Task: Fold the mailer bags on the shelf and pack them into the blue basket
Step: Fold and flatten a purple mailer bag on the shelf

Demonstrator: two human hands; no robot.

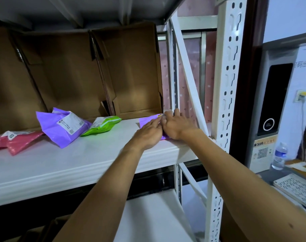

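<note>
Inspected shelf (78,163). Lying loose from left edge to middle: large purple mailer (61,126), pink mailer (17,142), green mailer (103,125). At front right corner: small purple mailer (147,122), pressed under straight fingers of left hand (148,133); right hand (175,126) laid over it, pinching or pressing not determinable. Blue basket not sighted; nothing confirmed packed; bulk of folding judged outstanding

White shelf (61,163) with pink bags (17,141), purple bags (61,127), green bag (103,125), cardboard boxes (134,75).
</note>
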